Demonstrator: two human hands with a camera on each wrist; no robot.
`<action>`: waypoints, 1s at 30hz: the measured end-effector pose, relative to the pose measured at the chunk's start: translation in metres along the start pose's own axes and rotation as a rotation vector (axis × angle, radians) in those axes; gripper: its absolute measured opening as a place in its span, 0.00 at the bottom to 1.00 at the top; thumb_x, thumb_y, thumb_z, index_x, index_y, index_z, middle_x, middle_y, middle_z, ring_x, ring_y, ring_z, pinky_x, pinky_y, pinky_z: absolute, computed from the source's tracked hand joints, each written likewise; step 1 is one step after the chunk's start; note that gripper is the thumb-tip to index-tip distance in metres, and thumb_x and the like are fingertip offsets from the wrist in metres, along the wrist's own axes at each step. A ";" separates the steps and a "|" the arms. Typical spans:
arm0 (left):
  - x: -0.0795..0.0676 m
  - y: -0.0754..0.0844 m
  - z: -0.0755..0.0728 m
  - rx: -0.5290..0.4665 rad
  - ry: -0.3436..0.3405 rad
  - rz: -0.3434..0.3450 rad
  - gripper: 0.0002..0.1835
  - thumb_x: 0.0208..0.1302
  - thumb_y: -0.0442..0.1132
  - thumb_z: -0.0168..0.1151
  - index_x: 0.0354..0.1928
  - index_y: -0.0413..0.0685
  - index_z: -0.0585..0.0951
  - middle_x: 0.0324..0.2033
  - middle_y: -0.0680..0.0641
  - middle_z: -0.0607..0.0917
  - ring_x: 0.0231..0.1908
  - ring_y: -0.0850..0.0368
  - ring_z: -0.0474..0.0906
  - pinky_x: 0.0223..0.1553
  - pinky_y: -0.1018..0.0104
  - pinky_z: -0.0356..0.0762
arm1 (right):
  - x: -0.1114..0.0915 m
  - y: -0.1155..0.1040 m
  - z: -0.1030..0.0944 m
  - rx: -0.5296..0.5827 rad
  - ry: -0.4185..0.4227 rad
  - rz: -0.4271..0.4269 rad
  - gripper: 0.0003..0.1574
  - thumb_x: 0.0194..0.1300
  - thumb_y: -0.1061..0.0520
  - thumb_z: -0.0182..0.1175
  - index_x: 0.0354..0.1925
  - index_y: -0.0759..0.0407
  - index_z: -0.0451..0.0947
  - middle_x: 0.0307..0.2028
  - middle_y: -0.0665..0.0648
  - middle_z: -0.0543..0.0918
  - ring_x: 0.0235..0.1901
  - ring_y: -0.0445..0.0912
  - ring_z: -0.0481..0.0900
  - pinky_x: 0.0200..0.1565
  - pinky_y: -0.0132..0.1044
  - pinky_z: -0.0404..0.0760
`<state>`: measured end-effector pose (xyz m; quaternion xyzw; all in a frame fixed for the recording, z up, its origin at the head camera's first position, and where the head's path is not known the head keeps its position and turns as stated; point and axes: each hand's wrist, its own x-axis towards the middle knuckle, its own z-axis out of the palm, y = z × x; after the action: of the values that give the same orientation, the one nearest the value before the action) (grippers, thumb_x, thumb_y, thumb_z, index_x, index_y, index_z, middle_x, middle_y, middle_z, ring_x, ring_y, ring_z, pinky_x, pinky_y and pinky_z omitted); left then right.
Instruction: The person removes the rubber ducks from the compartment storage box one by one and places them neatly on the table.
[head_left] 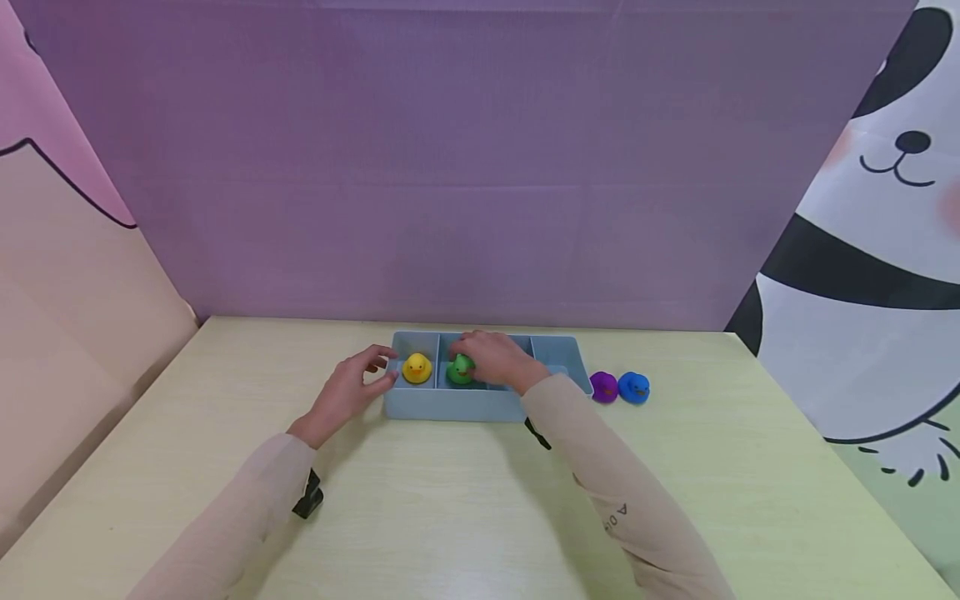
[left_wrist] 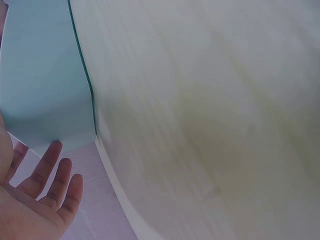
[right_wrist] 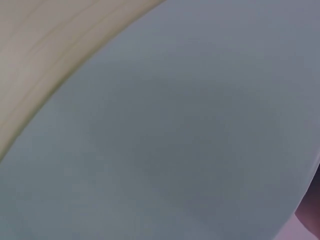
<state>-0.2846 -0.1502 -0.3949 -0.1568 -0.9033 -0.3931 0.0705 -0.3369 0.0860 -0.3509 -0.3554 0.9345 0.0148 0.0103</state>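
Observation:
A light blue divided box (head_left: 450, 406) stands on the table, its side wall (left_wrist: 47, 75) filling the upper left of the left wrist view. In its leftmost compartment sits a yellow rubber duck (head_left: 417, 368). My right hand (head_left: 495, 358) reaches over the front wall and pinches a green rubber duck (head_left: 460, 370) inside the second compartment, its fingertips partly hidden. At the box's left end is my left hand (head_left: 351, 387), fingers spread and slightly bent, fingertips right at the rim. The right wrist view shows mostly the box's wall (right_wrist: 175, 140).
Just right of the box, a purple rubber duck (head_left: 603, 387) and a blue rubber duck (head_left: 634, 387) sit side by side on the pale wooden table (head_left: 450, 517). A purple backdrop (head_left: 480, 167) rises behind the table's far edge, with a panda-print panel (head_left: 885, 358) at the right.

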 end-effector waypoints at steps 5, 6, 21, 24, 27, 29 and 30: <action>0.000 -0.001 0.000 0.000 0.001 0.005 0.19 0.63 0.44 0.56 0.55 0.48 0.72 0.49 0.38 0.79 0.50 0.40 0.73 0.51 0.45 0.72 | -0.001 0.001 0.000 -0.019 0.015 -0.020 0.17 0.57 0.57 0.62 0.48 0.50 0.77 0.46 0.52 0.79 0.46 0.46 0.75 0.48 0.41 0.77; 0.000 -0.001 0.000 0.001 0.000 0.007 0.19 0.63 0.44 0.56 0.55 0.48 0.72 0.49 0.39 0.79 0.50 0.40 0.73 0.51 0.45 0.72 | -0.001 0.001 -0.001 -0.023 0.015 -0.025 0.18 0.57 0.56 0.62 0.48 0.49 0.77 0.46 0.52 0.79 0.46 0.46 0.75 0.48 0.40 0.77; 0.000 -0.003 0.002 0.005 0.004 0.003 0.19 0.63 0.43 0.56 0.55 0.48 0.72 0.49 0.40 0.79 0.50 0.42 0.74 0.52 0.45 0.72 | -0.005 0.005 -0.005 -0.022 0.043 -0.050 0.19 0.56 0.55 0.63 0.48 0.48 0.77 0.45 0.51 0.79 0.45 0.44 0.76 0.47 0.39 0.77; 0.000 -0.002 0.002 0.002 0.005 0.005 0.19 0.63 0.43 0.56 0.55 0.48 0.72 0.49 0.40 0.79 0.50 0.42 0.74 0.52 0.45 0.72 | -0.007 0.006 -0.008 0.007 0.054 -0.057 0.19 0.56 0.56 0.63 0.48 0.48 0.77 0.45 0.51 0.79 0.44 0.44 0.75 0.46 0.38 0.78; -0.001 -0.002 0.002 0.005 0.008 0.010 0.19 0.63 0.43 0.56 0.55 0.48 0.72 0.49 0.40 0.79 0.50 0.42 0.74 0.51 0.46 0.72 | -0.008 0.007 -0.011 0.030 0.059 -0.054 0.19 0.57 0.56 0.63 0.49 0.48 0.77 0.45 0.50 0.78 0.43 0.44 0.74 0.44 0.39 0.77; -0.001 -0.001 0.001 0.005 0.011 0.014 0.19 0.63 0.43 0.56 0.55 0.47 0.72 0.49 0.40 0.79 0.49 0.43 0.74 0.51 0.46 0.72 | -0.008 0.008 -0.014 0.034 0.068 -0.053 0.19 0.57 0.55 0.63 0.49 0.48 0.77 0.46 0.49 0.78 0.43 0.44 0.74 0.43 0.39 0.78; -0.001 -0.001 0.001 0.004 0.013 0.015 0.19 0.63 0.43 0.56 0.55 0.47 0.73 0.49 0.40 0.79 0.49 0.43 0.74 0.51 0.46 0.72 | -0.009 0.008 -0.015 0.033 0.076 -0.055 0.20 0.57 0.55 0.63 0.49 0.48 0.77 0.46 0.49 0.79 0.43 0.44 0.74 0.43 0.40 0.78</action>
<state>-0.2845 -0.1502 -0.3965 -0.1608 -0.9025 -0.3915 0.0794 -0.3358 0.0973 -0.3359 -0.3811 0.9243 -0.0145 -0.0186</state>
